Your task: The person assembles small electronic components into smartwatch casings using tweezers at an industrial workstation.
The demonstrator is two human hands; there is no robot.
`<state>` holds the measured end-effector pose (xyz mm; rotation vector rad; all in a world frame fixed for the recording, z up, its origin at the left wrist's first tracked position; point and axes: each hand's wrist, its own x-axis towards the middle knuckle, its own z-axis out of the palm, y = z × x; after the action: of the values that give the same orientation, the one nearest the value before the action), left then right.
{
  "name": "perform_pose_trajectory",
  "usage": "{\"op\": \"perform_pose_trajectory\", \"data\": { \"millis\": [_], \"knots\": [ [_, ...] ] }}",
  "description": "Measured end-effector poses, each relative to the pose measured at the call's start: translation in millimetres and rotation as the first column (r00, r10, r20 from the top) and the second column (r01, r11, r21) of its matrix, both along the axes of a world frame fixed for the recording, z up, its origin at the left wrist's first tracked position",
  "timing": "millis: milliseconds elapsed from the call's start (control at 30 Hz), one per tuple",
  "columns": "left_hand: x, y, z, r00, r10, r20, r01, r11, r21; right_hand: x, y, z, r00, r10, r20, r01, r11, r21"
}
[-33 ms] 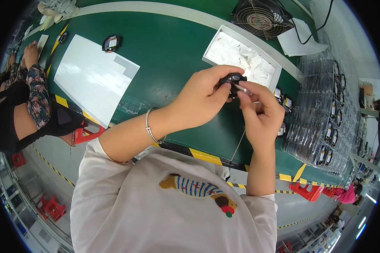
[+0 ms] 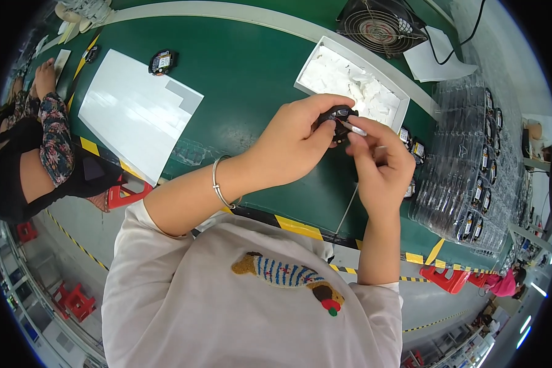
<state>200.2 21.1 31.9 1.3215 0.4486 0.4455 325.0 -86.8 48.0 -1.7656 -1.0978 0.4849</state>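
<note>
1. Location: a workroom with a grey floor; the green table is edged with yellow-and-black tape on the near side.
2. Principal item: a small, rounded black device, held up over the table, just in front of a white tray. Its inner detail is too small to read.
3. Left hand: clamped on the device, thumb across the near face and fingers around the far side. A silver-coloured bangle sits on that forearm.
4. Right hand: thumb and fingers pinched on a slim, pale tool, its tip directed at the device. Contact between tip and device cannot be confirmed.
5. The two hands are close together; whether they touch cannot be told.
6. Beyond the hands: the white tray contains loose white scraps.
7. Right side: further black devices lie beside a tall stack of clear plastic trays, which also carry devices.
8. Far right: a black fan with a round grille, next to white paper.
9. Left side: a white sheet with another black device at its far edge.
10. Far left: a co-worker in a floral sleeve, near a red stool.
</note>
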Motion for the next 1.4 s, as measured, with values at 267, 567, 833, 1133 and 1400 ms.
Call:
{"op": "perform_pose_trajectory", "data": {
  "millis": [267, 567, 833, 1133, 1400],
  "knots": [
    [1.1, -0.3, 1.5, 0.999, 0.043, -0.025, -0.043, 0.999, 0.016, 4.6, 1.8, -5.3, 0.947, -0.059, -0.316, 0.101, 0.988, 0.119],
    [0.4, -1.8, -3.9, 0.991, 0.135, -0.014, -0.125, 0.945, 0.302, 3.1, 7.0, -7.1, 0.866, -0.058, -0.498, 0.053, 0.998, -0.024],
    [0.5, -5.2, -3.4, 0.985, 0.168, -0.029, -0.144, 0.909, 0.39, -0.9, 9.0, -4.1, 0.846, -0.061, -0.53, 0.014, 0.996, -0.091],
    [2.6, -1.1, -0.3, 0.995, 0.073, 0.072, -0.07, 0.997, -0.044, -0.4, 4.6, -0.8, 0.909, -0.138, -0.393, 0.177, 0.982, 0.065],
    [5.4, 0.5, -5.7, 0.995, 0.09, 0.054, -0.093, 0.993, 0.07, -18.4, 4.7, -6.9, 0.947, -0.139, -0.289, 0.206, 0.954, 0.219]
  ]
}}
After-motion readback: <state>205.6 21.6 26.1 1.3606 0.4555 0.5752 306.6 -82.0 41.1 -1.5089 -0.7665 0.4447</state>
